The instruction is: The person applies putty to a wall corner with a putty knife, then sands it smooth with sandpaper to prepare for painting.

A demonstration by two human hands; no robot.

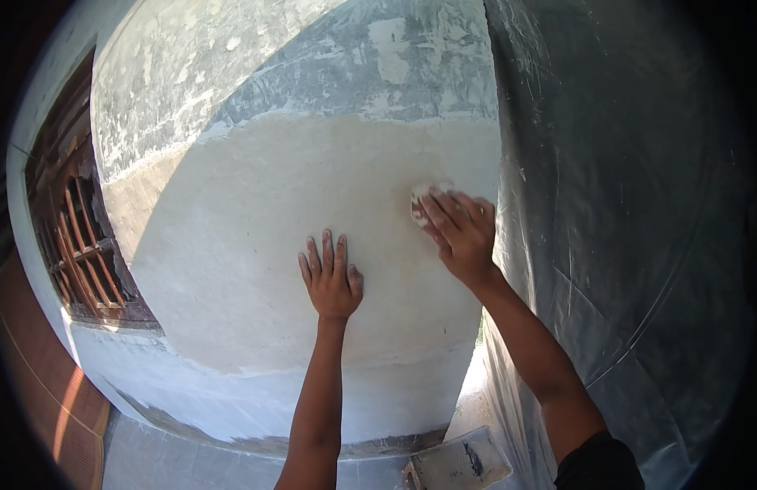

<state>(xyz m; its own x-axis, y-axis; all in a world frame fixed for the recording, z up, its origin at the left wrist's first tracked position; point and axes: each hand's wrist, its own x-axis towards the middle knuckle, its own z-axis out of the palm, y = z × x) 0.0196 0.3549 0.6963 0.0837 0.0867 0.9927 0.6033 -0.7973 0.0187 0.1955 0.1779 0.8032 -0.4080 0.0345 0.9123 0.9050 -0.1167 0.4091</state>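
My left hand [329, 278] lies flat on the wall [256, 212], fingers stretched upward and nothing in it. Higher and to the right, near the wall's right edge, my right hand [464, 233] presses a dusty, reddish-brown piece of sandpaper [417, 206] against the smooth beige patch. The fingers cover most of the sandpaper, and white dust coats them. Above the smooth patch the wall is rough, grey and blotchy; a pale bluish band runs below it.
A dark plastic sheet [631, 204] hangs along the right side. A wooden barred window [84, 237] is at the left. Low down stands a dusty box-like object [468, 461], near the wall's foot. A reddish-brown woven surface [44, 359] shows at lower left.
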